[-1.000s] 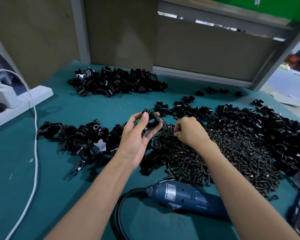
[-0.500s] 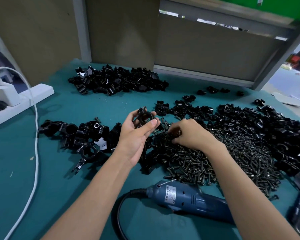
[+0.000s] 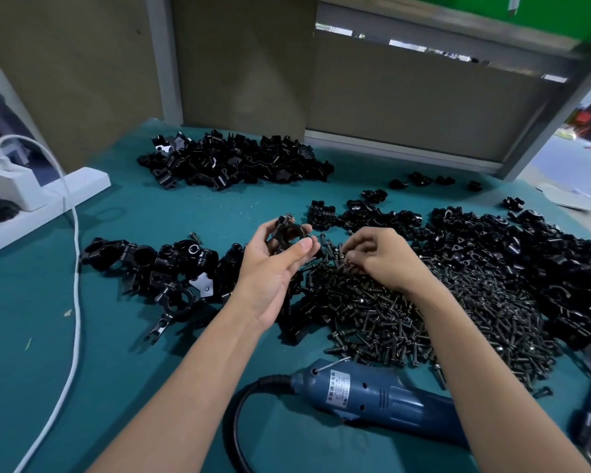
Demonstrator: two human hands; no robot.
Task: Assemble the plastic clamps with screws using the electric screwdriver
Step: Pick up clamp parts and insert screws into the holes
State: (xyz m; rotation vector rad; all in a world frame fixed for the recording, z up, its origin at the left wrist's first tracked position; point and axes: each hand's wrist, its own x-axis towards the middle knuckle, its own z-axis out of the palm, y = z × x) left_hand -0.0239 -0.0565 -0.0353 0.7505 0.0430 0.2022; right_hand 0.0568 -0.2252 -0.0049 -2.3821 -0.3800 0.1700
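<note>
Screws (image 3: 423, 322) lie in one broad heap at the middle of the teal worktop (image 3: 185, 387), directly under the right hand (image 3: 386, 261), so picking one needs only a short reach. That hand's fingers curl down into the far left edge of the heap, with thumb and fingertips drawn together. I cannot tell whether its grip has caught a screw, because the tips are lost among the dark heads.

The left hand (image 3: 273, 268) is palm up just beside it. Its grip is clamped on a black plastic clamp (image 3: 289, 233) between thumb and fingers, lifted clear of the worktop with the ring opening facing the camera. I judge it is held that way to keep the screw hole reachable for the other hand.

The electric screwdriver (image 3: 372, 394) lies on its side near the body, cord end to the left, passing under the right forearm and untouched. It is probably parked there so the right hand can drop to it once a screw is seated.

Loose clamp parts (image 3: 543, 261) are banked to the right of the screws, and a second pile (image 3: 232, 162) sits at the far edge. What look like joined clamps (image 3: 157, 264) gather left of the left hand, apart from the raw stock, so that is likely the finished lot. The step in hand appears to be fetching a screw.
</note>
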